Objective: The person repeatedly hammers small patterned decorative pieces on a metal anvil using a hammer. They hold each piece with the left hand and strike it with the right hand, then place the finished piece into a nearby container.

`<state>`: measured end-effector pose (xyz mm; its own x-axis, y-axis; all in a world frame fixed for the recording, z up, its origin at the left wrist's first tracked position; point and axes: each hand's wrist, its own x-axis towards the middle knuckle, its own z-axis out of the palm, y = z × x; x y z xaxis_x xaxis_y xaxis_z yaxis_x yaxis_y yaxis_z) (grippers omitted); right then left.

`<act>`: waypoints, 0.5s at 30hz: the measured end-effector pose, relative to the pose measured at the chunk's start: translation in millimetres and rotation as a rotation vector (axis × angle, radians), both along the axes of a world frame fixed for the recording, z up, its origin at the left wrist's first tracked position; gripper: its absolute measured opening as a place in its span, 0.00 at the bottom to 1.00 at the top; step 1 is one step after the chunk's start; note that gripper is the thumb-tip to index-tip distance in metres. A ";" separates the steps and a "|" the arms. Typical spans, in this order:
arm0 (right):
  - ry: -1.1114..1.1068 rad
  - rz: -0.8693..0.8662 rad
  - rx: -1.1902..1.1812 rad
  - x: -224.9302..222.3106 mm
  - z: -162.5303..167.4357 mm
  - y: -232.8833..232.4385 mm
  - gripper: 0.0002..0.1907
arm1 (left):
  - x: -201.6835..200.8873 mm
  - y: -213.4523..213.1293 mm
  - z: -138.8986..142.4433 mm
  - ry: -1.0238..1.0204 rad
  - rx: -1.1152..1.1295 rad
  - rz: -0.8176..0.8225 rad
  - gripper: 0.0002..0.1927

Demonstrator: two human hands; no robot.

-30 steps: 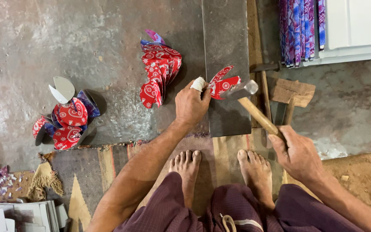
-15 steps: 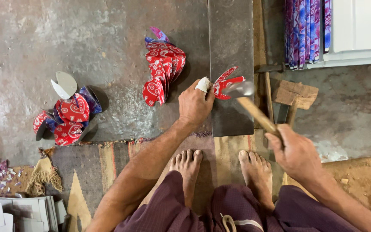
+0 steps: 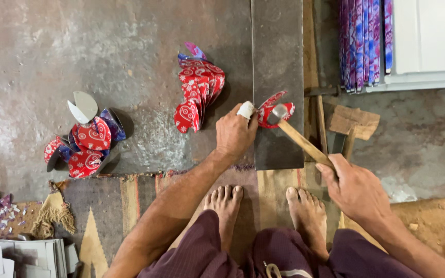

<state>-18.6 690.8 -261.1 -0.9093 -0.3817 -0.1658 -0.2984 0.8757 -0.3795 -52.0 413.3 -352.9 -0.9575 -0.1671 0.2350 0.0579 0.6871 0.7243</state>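
Note:
My left hand [image 3: 235, 133], one finger wrapped in white tape, pins a red patterned heart-shaped metal piece [image 3: 271, 106] on a dark steel block [image 3: 279, 62]. My right hand [image 3: 355, 189] grips the wooden handle of a hammer [image 3: 298, 138], and the hammer's steel head rests on the red piece. To the left of my left hand a stack of red patterned pieces [image 3: 198, 92] lies on the metal floor sheet.
A pile of curved red and blue pieces [image 3: 86, 144] lies far left. Striped blue and purple sheets [image 3: 364, 44] and a white panel are upper right. A second wooden mallet [image 3: 351, 123] lies right of the block. My bare feet rest on a mat [image 3: 130, 198]. Scraps lie lower left.
The hammer head has come down from above the red piece onto it. My left hand keeps the piece in the same place on the block.

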 end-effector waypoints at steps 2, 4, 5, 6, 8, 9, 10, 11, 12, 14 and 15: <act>0.029 -0.002 -0.098 2.8 1.4 1.2 0.15 | 1.2 0.2 0.9 -0.003 0.000 -0.003 0.06; 0.008 -0.028 -0.126 6.2 2.8 1.6 0.16 | 2.2 0.5 1.7 -0.006 -0.006 0.000 0.07; -0.020 -0.051 -0.107 7.0 3.3 1.1 0.16 | 2.9 0.8 1.9 -0.016 0.002 0.000 0.06; -0.034 -0.072 -0.092 7.3 3.6 0.1 0.16 | 2.8 0.5 2.0 -0.013 0.007 0.002 0.06; -0.035 -0.025 0.062 5.5 3.5 -3.1 0.15 | 2.5 0.0 1.7 -0.002 -0.001 -0.002 0.06; -0.036 -0.001 0.138 4.1 3.2 -5.3 0.15 | 2.3 -0.4 1.3 0.006 -0.010 -0.003 0.06; -0.009 0.018 0.080 3.2 4.5 -5.6 0.14 | 1.9 -0.8 0.7 0.015 -0.020 -0.004 0.06; 0.017 0.034 0.021 2.4 5.4 -6.3 0.14 | 1.5 -1.3 0.0 0.021 -0.022 -0.002 0.06; 0.039 0.050 -0.037 3.2 6.8 -6.3 0.13 | 1.5 -1.5 -0.8 0.022 -0.022 -0.001 0.06; -0.015 -0.016 -0.061 4.8 8.3 -6.1 0.13 | 1.5 -1.7 -2.4 0.022 -0.026 -0.004 0.06; -0.045 -0.046 -0.071 6.5 9.0 -4.9 0.14 | 1.3 -1.8 -3.2 0.025 -0.030 -0.001 0.06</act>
<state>-12.2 685.9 -252.1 -0.9183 -0.3522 -0.1809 -0.2401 0.8586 -0.4529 -50.6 411.5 -356.1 -0.9515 -0.1590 0.2633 0.0759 0.7083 0.7018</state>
